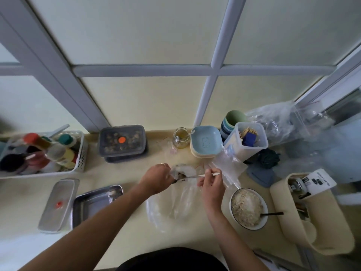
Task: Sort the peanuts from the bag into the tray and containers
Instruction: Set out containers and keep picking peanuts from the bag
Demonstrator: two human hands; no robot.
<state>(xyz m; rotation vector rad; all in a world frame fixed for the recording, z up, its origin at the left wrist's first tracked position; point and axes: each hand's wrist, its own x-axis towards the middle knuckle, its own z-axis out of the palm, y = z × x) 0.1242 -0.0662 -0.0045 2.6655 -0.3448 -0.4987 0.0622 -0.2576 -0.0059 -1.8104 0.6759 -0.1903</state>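
Observation:
A clear plastic bag (173, 204) lies on the counter in front of me, its upper end bunched at the middle. My left hand (158, 178) grips that bunched end, where a few dark peanuts (181, 175) show. My right hand (212, 184) pinches a thin spoon (197, 176) whose tip reaches into the bag by the peanuts. A metal tray (95, 204) sits to the left, mostly bare. A lidded grey container (122, 141) with dark contents stands at the back. A bowl (249, 208) of pale peeled pieces sits to the right.
A grey lid (58, 204) lies left of the tray. A white basket of bottles (42, 153) stands far left. At the back right are a glass jar (181, 140), stacked blue dishes (206, 141), stacked cups (232, 120), a tub of sticks (247, 140) and more plastic bags (283, 122). A cream holder (312, 212) stands far right.

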